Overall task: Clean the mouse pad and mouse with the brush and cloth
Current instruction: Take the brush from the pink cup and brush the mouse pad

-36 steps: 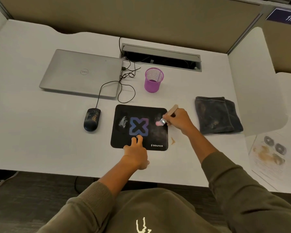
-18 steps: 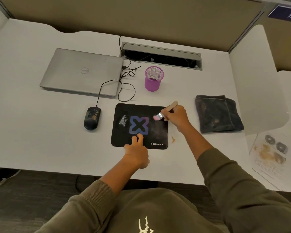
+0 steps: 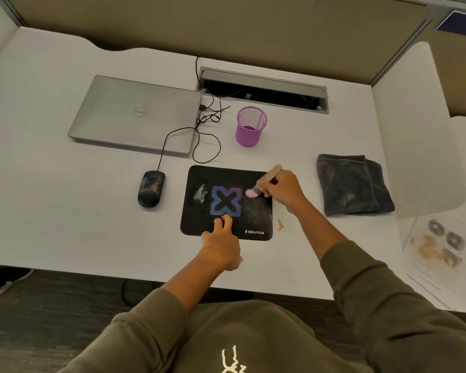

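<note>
A black mouse pad [image 3: 256, 211] with a blue X lies on the white desk, with a whitish smear near its left edge and faint dust on its right half. My right hand [image 3: 284, 191] grips a small brush [image 3: 264, 182]; its pink bristles touch the pad's upper right area. My left hand [image 3: 221, 240] presses two fingertips on the pad's near edge, holding nothing. A dark wired mouse [image 3: 151, 188] with speckles sits left of the pad. A folded dark cloth [image 3: 353, 184] lies to the right.
A closed silver laptop [image 3: 137, 114] sits at the back left, with the mouse cable looping beside it. A purple mesh cup [image 3: 250, 126] stands behind the pad. A cable slot [image 3: 264, 90] lies further back. A white divider [image 3: 420, 130] and stained papers [image 3: 439, 249] are at the right. A small orange mark [image 3: 280, 224] is on the desk.
My right hand has carried the brush leftward and slightly away from me across the pad's right side. My left hand stays pressed on the pad's near edge.
</note>
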